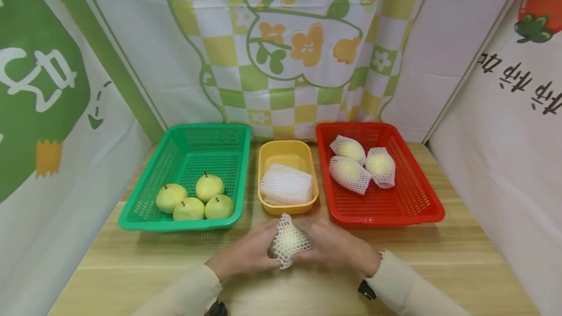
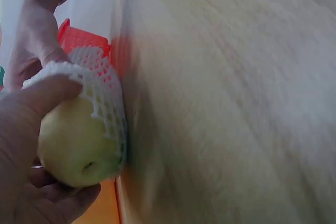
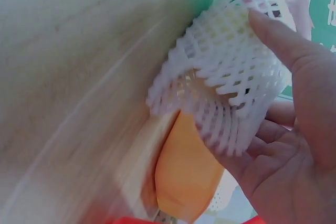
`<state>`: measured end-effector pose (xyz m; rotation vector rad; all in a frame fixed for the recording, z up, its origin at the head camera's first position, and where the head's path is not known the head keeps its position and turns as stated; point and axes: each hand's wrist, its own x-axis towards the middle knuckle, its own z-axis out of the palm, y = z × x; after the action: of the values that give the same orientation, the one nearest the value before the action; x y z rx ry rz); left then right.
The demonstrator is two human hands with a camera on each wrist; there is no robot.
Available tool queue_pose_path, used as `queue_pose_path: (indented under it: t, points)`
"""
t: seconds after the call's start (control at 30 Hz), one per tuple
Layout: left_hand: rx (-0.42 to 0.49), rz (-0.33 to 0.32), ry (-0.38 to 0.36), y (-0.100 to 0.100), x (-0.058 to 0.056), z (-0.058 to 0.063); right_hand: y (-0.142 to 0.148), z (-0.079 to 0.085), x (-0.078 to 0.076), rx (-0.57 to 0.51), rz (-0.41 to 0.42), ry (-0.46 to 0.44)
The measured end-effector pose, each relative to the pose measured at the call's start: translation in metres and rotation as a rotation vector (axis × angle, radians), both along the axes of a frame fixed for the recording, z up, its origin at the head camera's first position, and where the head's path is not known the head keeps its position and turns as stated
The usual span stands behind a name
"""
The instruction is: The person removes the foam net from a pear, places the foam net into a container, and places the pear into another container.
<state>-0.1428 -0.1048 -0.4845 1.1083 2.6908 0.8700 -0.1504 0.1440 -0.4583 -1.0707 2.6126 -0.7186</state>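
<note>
Pear [image 2: 73,140], partly inside white net [image 3: 231,129], between left fingers [image 2: 79,203] and right fingers [image 3: 278,38]

White foam netting [image 3: 226,40] partly hides the held pear [image 2: 73,142].

Soft light, pale glare on tabletop [image 2: 252,98]

Three containers [image 1: 288,208] on wooden table [image 1: 421,250]
</note>
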Motion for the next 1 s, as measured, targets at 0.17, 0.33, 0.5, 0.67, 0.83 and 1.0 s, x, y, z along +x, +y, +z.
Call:
queue_pose_path:
  t: [0.17,0.33,0.5,0.67,0.83,1.0]
  points:
    - [-0.013,0.045,-0.012,0.004,0.002,0.000,0.000,-0.002,0.000,-0.063,0.018,-0.043]
    - [0.013,0.093,-0.028,0.000,0.003,0.004,0.003,-0.006,0.002,-0.129,0.041,-0.016]
    - [0.025,0.104,0.030,-0.007,0.004,0.005,0.009,-0.007,0.004,-0.139,0.049,0.020]
    - [0.012,0.117,0.109,-0.016,0.008,0.005,0.013,0.004,0.004,-0.110,0.074,0.041]
    - [-0.006,0.155,0.116,-0.024,0.013,0.005,0.020,0.026,0.007,-0.060,0.053,0.009]
    - [-0.014,0.185,0.074,-0.028,0.015,0.005,0.029,0.055,0.006,-0.031,0.074,0.010]
